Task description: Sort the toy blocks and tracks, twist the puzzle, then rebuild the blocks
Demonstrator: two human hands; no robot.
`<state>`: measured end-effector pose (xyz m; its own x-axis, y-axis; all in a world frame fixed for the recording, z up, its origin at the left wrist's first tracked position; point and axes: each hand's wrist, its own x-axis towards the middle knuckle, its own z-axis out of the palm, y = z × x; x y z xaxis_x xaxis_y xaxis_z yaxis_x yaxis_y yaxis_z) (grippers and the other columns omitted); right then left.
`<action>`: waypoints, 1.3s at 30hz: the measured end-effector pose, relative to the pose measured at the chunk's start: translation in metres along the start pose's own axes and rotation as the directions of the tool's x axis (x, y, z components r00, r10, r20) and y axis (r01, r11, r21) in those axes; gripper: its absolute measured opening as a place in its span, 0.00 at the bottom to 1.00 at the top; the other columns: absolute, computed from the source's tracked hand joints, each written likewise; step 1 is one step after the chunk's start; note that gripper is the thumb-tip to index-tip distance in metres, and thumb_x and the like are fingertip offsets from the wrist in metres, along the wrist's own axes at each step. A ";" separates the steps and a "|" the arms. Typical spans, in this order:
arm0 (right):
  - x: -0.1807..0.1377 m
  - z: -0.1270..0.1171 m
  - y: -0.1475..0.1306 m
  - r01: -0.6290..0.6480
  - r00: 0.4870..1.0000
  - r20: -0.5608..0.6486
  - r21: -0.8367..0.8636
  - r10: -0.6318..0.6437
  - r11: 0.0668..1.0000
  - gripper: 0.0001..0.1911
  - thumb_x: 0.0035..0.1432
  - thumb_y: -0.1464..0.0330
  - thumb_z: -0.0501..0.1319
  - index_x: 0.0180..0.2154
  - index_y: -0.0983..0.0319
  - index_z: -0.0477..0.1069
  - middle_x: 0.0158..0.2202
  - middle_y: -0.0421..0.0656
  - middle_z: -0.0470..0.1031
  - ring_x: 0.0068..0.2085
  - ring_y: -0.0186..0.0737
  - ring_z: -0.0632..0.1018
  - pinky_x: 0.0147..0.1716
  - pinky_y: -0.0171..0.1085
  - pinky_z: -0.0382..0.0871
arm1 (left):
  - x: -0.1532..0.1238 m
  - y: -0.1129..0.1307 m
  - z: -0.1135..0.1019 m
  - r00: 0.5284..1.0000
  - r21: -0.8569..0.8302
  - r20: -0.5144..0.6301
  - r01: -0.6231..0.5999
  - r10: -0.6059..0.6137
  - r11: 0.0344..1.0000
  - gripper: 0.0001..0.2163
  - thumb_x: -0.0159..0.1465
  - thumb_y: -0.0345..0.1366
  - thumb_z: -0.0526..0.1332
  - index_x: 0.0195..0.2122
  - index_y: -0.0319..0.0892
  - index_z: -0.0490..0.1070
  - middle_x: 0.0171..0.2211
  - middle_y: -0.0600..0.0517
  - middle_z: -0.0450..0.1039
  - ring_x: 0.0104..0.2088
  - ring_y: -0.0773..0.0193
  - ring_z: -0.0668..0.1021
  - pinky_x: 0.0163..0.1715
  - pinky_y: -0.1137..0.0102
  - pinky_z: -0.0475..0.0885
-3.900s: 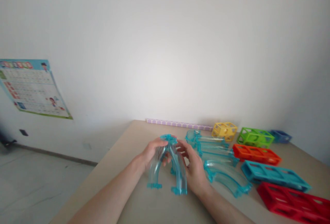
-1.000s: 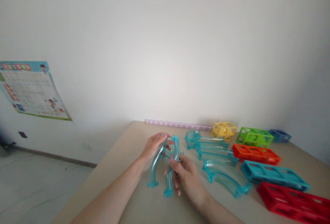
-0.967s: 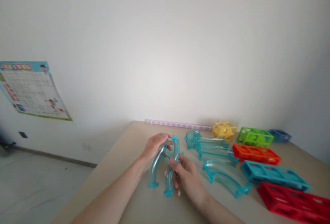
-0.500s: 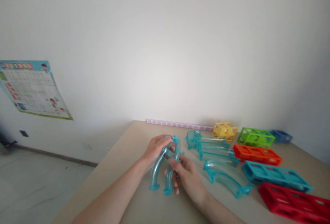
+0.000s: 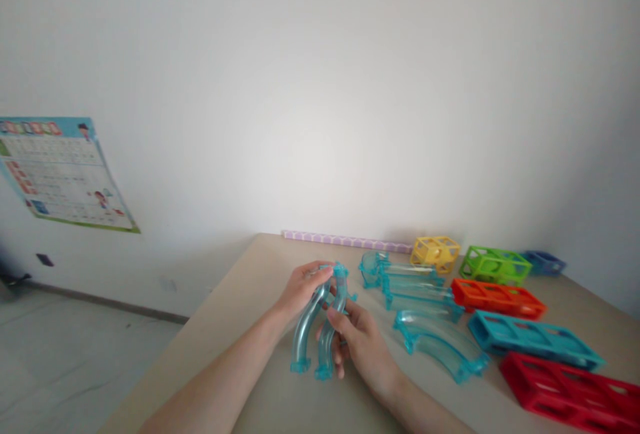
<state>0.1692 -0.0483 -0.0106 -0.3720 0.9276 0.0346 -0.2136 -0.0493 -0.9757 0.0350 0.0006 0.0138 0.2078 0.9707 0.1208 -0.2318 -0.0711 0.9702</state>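
Our left hand has thumb and fingers closed on the upper end of the left curved tube, a see-through teal piece. Our right hand grasps the right curved tube around its middle, thumb on top and fingers curled behind. Both tubes are in front of us, over the desk; their upper ends sit together at the pair's twelve o'clock, while their lower ends stay apart, pointing to about seven and six.

As far as we can judge, the tubes are already lined up end beside end, but we cannot tell whether those ends are locked or only touching, and neither hand is free of its tube. A little more teal shows behind our fingers, too hidden for us to identify.

The other parts lie loose and unhandled. From our hands, the straight tubes are between two and three o'clock, and a broader curved track is just past three. Beyond them, the open frame blocks fan out, from the yellow block near two o'clock to the red block between three and four.
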 end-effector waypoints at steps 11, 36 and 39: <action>0.000 0.000 -0.001 0.024 1.000 -0.002 -0.029 -0.024 0.999 0.26 0.53 0.48 0.60 0.40 0.64 0.64 0.22 0.36 0.70 0.13 0.27 0.66 0.10 0.28 0.64 | -0.003 0.002 0.004 1.000 -0.021 -0.011 -0.025 0.025 0.999 0.16 0.55 0.46 0.65 0.39 0.41 0.71 0.26 0.49 0.77 0.23 0.64 0.76 0.24 0.72 0.69; -0.010 -0.003 0.001 0.170 0.985 0.015 -0.145 -0.169 0.975 0.20 0.55 0.51 0.61 0.29 0.62 0.65 0.14 0.31 0.57 0.14 0.26 0.58 0.14 0.27 0.54 | 0.012 0.002 -0.004 0.893 -0.272 -0.449 -0.160 0.022 0.949 0.13 0.51 0.44 0.65 0.26 0.41 0.64 0.17 0.61 0.65 0.15 0.75 0.67 0.19 0.77 0.65; -0.010 -0.003 0.001 0.161 0.987 0.007 -0.148 -0.162 0.976 0.20 0.54 0.51 0.61 0.29 0.62 0.65 0.14 0.31 0.57 0.14 0.26 0.58 0.14 0.28 0.53 | 0.010 0.004 -0.003 0.893 -0.263 -0.450 -0.146 0.013 0.954 0.14 0.51 0.44 0.66 0.25 0.41 0.64 0.16 0.60 0.65 0.15 0.73 0.69 0.20 0.77 0.66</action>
<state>0.1759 -0.0565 -0.0123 -0.3391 0.9206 0.1937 -0.1344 0.1564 -0.9785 0.0334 0.0112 0.0180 -0.2446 0.9693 0.0256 -0.5016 -0.1491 0.8521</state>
